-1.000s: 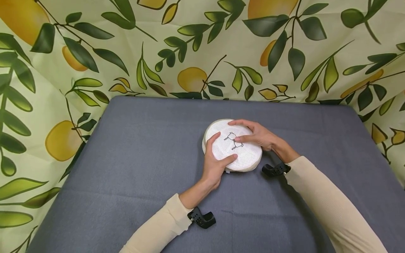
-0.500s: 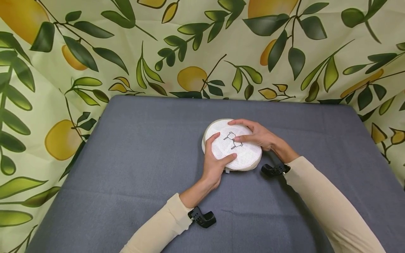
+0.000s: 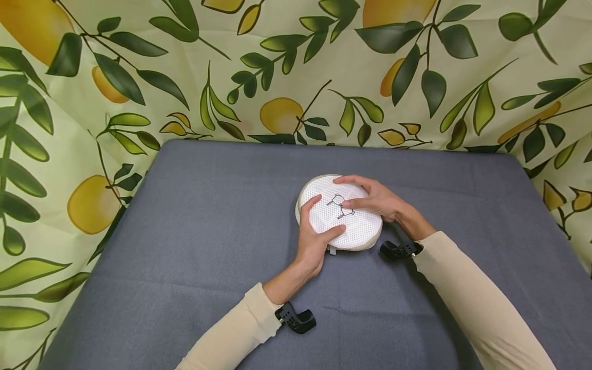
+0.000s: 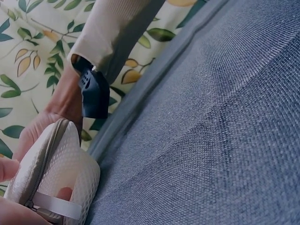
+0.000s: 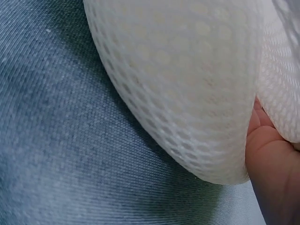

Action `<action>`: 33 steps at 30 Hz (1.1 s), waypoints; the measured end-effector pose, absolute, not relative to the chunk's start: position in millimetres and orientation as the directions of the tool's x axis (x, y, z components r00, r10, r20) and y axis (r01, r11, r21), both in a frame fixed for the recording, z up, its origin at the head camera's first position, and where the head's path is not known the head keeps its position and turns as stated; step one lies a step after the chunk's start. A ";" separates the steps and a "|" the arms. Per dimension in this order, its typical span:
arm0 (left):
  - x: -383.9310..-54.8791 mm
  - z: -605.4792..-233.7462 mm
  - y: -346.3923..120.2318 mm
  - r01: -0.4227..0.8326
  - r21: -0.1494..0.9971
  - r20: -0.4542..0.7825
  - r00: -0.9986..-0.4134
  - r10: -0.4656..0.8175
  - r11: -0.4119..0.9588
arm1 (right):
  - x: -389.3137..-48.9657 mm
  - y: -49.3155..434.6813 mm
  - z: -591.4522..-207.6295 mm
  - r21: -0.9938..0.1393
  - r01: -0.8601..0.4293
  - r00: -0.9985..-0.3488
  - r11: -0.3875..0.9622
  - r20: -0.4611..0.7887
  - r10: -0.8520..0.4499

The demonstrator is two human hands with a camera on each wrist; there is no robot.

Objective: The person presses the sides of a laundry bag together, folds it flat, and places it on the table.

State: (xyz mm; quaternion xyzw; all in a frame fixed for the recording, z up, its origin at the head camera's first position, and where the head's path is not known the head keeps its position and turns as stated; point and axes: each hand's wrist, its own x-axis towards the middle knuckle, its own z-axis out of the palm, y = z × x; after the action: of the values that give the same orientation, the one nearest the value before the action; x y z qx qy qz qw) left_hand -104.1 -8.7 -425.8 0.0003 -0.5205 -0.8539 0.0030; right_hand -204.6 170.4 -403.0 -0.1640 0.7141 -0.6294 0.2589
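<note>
A round white mesh laundry bag (image 3: 363,231) with a beige edge and a dark line drawing on top sits right of centre on the grey-covered table. My left hand (image 3: 312,244) grips its left side, thumb and a finger lying over the top. At the upper right side my right hand (image 3: 381,199) holds the bag, its thumb on the drawing and a finger along the far rim. Other fingers are hidden beneath. The left wrist view shows a zip (image 4: 46,161) along the edge and a pale fabric tab (image 4: 58,205). Mesh wall (image 5: 178,70) fills much of the right wrist view.
The grey cloth (image 3: 208,216) covers the table, with light creases near the front. A curtain (image 3: 222,61) printed with lemons and leaves hangs behind and at both sides. Black wrist mounts (image 3: 296,319) sit at the cuffs of beige sleeves (image 3: 240,329).
Hardly anything differs: both hands keep their hold on the laundry bag, and the right forearm has shifted very slightly left.
</note>
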 end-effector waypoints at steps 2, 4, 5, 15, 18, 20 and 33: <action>-104.1 -426.0 -8.7 -0.002 0.889 -0.005 -1.000 -0.005 -0.457 | -204.5 170.2 -402.6 -0.984 0.090 -0.815 0.154 -0.162 -0.557; -104.3 -426.1 -8.6 -0.008 0.891 -0.012 -1.000 -0.005 -0.453 | -204.3 170.2 -402.4 -0.984 0.086 -0.816 0.156 -0.160 -0.555; -104.4 -425.9 -8.6 -0.011 0.893 -0.015 -1.000 -0.005 -0.450 | -204.2 170.2 -402.0 -0.984 0.084 -0.817 0.157 -0.158 -0.555; -103.1 -421.3 -12.8 -0.029 0.936 -0.033 -0.999 -0.005 -0.350 | -204.7 172.8 -396.0 -0.961 -0.038 -0.831 0.275 -0.123 -0.543; -101.8 -416.9 -17.2 -0.052 0.947 -0.046 -0.999 0.028 -0.316 | -204.5 175.5 -392.2 -0.920 -0.134 -0.844 0.368 -0.089 -0.529; -100.4 -413.1 -21.4 -0.069 0.955 -0.055 -0.997 0.055 -0.288 | -203.8 177.1 -389.8 -0.882 -0.198 -0.854 0.428 -0.059 -0.517; -82.9 -391.4 -65.6 -0.111 0.991 -0.123 -0.977 0.174 0.076 | -172.6 184.1 -377.5 -0.767 -0.389 -0.860 0.511 0.103 -0.501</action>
State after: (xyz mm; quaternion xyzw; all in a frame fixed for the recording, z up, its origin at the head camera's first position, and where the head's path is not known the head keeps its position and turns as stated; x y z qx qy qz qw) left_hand -82.9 -65.6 -391.4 -0.0219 -0.7260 -0.6793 -0.1050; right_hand -172.6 184.1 -377.5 -0.2567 0.8666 -0.4228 0.0659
